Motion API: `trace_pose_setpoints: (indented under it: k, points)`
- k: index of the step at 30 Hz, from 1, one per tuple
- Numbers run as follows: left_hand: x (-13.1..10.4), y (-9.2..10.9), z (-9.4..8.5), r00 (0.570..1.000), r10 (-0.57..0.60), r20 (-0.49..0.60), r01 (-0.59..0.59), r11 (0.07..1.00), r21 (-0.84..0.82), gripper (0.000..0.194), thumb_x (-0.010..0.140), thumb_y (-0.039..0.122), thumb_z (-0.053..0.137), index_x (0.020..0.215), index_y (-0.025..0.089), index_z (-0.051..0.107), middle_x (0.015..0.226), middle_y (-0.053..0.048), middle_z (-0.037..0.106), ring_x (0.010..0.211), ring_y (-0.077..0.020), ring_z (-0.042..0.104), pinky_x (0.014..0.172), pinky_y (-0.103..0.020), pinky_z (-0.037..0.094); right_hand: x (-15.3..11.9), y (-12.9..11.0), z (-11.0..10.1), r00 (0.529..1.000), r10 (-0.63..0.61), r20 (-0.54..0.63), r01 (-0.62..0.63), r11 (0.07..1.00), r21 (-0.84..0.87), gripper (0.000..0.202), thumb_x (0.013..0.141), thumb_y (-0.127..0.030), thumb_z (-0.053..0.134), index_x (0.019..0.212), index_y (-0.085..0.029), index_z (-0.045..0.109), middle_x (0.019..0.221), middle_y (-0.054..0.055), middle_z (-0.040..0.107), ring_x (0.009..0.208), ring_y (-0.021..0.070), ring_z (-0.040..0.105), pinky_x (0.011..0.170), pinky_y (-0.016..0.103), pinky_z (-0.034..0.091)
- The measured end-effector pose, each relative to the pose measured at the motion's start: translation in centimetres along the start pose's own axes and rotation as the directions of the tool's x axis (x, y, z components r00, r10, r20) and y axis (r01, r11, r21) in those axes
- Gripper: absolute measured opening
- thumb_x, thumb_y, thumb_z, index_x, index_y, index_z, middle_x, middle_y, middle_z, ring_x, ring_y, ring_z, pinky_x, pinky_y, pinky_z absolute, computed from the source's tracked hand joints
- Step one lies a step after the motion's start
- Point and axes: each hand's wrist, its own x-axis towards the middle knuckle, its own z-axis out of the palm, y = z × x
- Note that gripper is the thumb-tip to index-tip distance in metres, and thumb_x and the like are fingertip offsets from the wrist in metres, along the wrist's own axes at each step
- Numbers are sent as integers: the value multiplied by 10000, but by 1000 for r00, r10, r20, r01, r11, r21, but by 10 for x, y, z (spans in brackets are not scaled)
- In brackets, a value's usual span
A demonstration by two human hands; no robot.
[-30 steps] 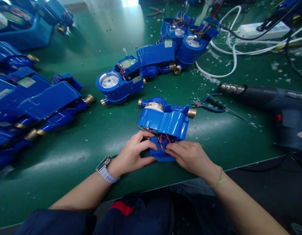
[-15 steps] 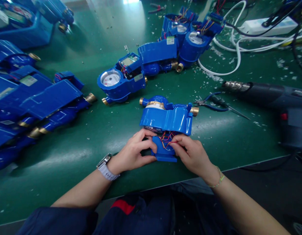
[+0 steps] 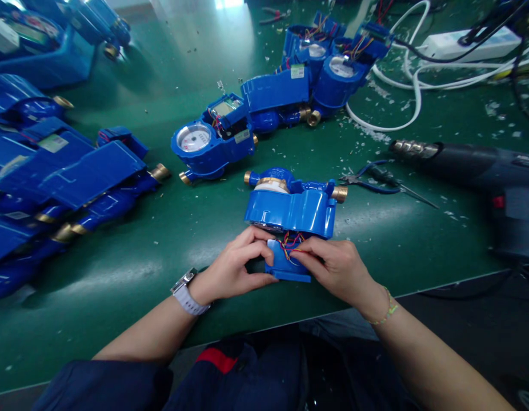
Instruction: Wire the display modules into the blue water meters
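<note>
A blue water meter [image 3: 290,210] lies on its side in front of me, brass threaded ends to left and right. Below it sits its blue plastic cover [image 3: 285,273], joined to it by thin coloured wires [image 3: 287,245]. My left hand [image 3: 241,262] grips the left edge of this cover between fingers and thumb. With thumb and forefinger, my right hand [image 3: 328,262] pinches the wires over the cover's right part. The fingertips hide the wire ends.
A pair of pliers [image 3: 371,178] and a thin pointed tool lie right of the meter. Beyond them rests a heat gun [image 3: 457,162]. Other meters stand behind [image 3: 213,142] and are piled at left [image 3: 93,177]. A white power strip [image 3: 472,45] with cables lies at back right.
My right hand has shifted slightly left over the cover, its fingertips now further in on the wires. The left hand keeps its hold on the cover. The meter has hardly moved.
</note>
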Motion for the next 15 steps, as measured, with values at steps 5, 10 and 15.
trace_pose_setpoints:
  k: [5,10,15]
  points:
    - [0,3,-2,1000,11,15,-12,998,54,168,809,281,707,794,196,563,1092,-73,577,1037,-215,567,860,-347,490,4,-8,3,987,119,-110,-115,993,40,262,959,-325,530,780,-178,652,678,-8,688,530,98,618,511,223,403]
    - [-1,2,-4,999,30,16,-31,995,93,197,805,262,711,784,195,527,1116,-72,570,1034,-208,563,853,-330,478,6,-10,-2,982,167,-94,-154,979,131,177,945,-284,543,846,-183,650,699,-9,689,545,95,621,524,207,439]
    - [-3,0,-4,999,33,6,-34,994,101,220,808,287,711,798,195,511,1113,-79,590,1028,-213,574,856,-339,473,-10,-4,-11,997,68,23,-71,975,211,239,919,-213,548,1150,-159,521,796,1,690,660,109,659,596,202,503]
